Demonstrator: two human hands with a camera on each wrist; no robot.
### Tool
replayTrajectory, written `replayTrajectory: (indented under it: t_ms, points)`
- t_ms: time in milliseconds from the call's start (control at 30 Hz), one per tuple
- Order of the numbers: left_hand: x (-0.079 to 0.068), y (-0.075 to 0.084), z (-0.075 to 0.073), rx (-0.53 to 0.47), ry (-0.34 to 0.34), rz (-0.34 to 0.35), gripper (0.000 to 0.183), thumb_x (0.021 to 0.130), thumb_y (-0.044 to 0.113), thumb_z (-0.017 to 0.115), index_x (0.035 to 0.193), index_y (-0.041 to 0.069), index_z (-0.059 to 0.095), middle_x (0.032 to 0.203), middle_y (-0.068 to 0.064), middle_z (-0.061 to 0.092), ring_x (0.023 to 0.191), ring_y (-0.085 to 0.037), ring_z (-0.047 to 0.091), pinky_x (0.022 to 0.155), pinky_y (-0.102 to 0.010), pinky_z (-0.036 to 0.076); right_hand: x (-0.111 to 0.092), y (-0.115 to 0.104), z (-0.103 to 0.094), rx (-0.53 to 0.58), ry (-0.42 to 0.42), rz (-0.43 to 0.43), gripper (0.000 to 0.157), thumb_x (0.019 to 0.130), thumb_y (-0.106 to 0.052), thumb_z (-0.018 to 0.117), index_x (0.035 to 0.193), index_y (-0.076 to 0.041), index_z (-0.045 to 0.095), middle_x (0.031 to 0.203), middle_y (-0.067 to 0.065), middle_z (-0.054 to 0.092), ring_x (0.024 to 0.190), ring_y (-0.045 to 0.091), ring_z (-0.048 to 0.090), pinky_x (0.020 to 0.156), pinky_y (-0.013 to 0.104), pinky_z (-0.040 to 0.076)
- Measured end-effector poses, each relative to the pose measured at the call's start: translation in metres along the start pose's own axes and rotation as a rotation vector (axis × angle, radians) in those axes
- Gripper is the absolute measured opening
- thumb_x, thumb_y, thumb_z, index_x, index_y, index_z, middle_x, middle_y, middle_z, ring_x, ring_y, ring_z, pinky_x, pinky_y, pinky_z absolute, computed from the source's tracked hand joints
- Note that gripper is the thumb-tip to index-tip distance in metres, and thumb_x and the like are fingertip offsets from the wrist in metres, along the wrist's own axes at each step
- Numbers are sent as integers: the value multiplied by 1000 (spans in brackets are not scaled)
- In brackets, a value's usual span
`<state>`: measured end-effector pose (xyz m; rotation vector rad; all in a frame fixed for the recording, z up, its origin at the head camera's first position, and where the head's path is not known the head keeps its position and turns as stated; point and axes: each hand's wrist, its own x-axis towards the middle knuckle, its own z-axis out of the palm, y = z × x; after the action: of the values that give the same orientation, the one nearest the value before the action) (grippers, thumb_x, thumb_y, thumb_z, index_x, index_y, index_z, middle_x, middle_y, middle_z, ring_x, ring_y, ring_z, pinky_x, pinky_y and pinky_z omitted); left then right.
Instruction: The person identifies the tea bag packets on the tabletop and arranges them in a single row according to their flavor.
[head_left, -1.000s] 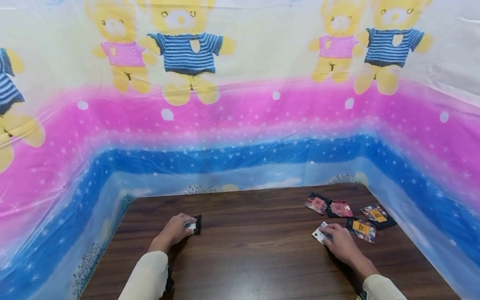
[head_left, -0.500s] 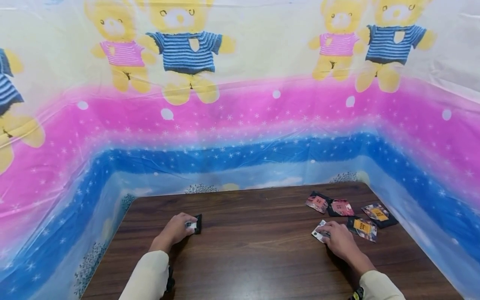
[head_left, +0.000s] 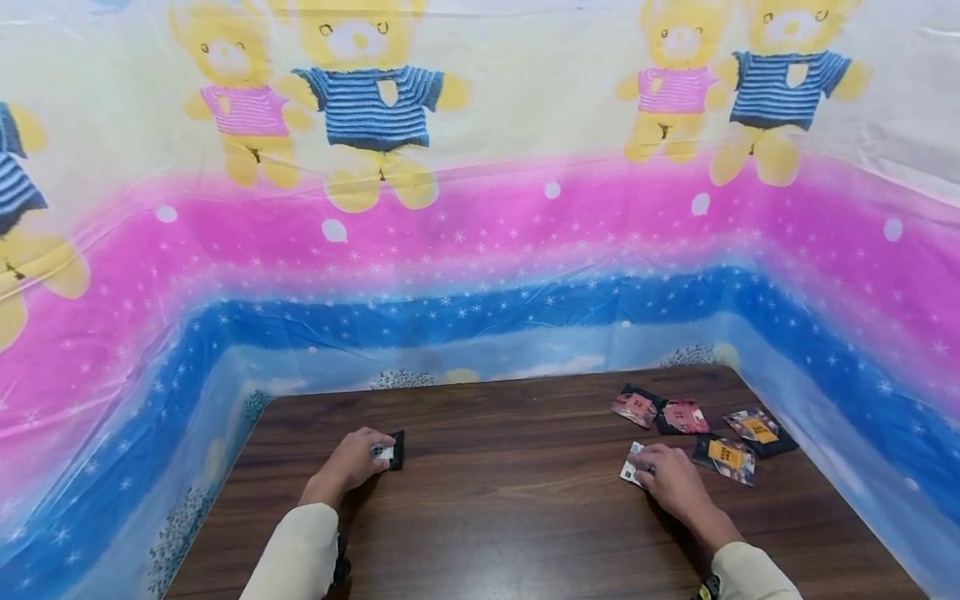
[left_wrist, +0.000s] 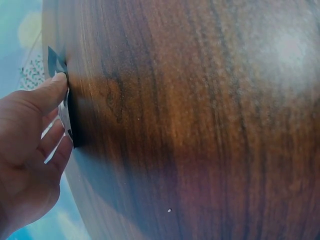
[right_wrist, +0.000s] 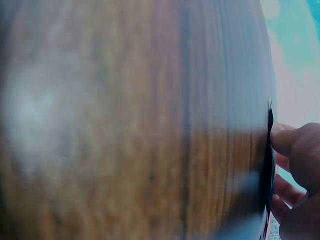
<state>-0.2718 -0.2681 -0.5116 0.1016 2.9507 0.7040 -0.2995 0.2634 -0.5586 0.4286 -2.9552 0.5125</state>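
Note:
Near the table's left side, my left hand [head_left: 360,454] pinches a small black packet [head_left: 398,451] with a white label, its thumb on one face and fingers behind. The left wrist view shows this packet [left_wrist: 71,112] edge-on beside the thumb, low at the wood. On the right, my right hand [head_left: 675,479] grips a small flat packet [head_left: 628,468] whose white printed side faces up. From the right wrist camera, that packet [right_wrist: 268,160] appears as a thin dark edge along my thumb and fingers. My fingers cover part of both packets.
Two packets with red labels, a left one [head_left: 636,408] and a right one [head_left: 682,415], lie beyond my right hand. Two with orange labels, one nearer [head_left: 725,456] and one farther [head_left: 756,429], lie right of it. A printed bear curtain surrounds the brown wooden table [head_left: 495,517].
My right hand has shifted slightly left with its packet, which has turned a little, away from the orange-labelled packets. My left hand and its packet stay about where they were.

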Motion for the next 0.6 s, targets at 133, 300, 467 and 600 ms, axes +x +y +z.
replayTrajectory:
  t_ms: [133, 300, 467, 600]
  points:
    - [0, -1, 0, -11, 4, -2, 35, 97, 9, 69, 132, 9, 68, 142, -22, 56, 136, -47, 48, 107, -60, 45, 1, -3, 0, -4, -1, 49, 33, 90, -16, 77, 122, -6, 73, 124, 20, 67, 113, 40, 61, 98, 61, 47]
    - [0, -3, 1, -19, 12, 1, 35, 96, 9, 69, 131, 9, 68, 141, -22, 56, 135, -47, 48, 106, -61, 45, 1, -5, 0, -8, -19, 90, 36, 90, -20, 78, 124, -8, 73, 123, 21, 64, 110, 40, 59, 95, 62, 48]
    - [-2, -3, 1, -17, 17, 2, 34, 96, 9, 70, 130, 10, 69, 139, -21, 57, 134, -47, 48, 106, -61, 45, 1, -8, -2, -17, -34, 120, 38, 90, -24, 78, 125, -11, 73, 125, 22, 63, 111, 42, 58, 93, 65, 47]
    - [-2, -2, 1, -12, 12, 1, 34, 97, 9, 69, 130, 10, 69, 140, -22, 57, 135, -48, 48, 106, -61, 45, 2, -9, -5, -24, -66, 137, 37, 90, -25, 78, 125, -13, 74, 127, 22, 62, 110, 42, 58, 94, 64, 47]
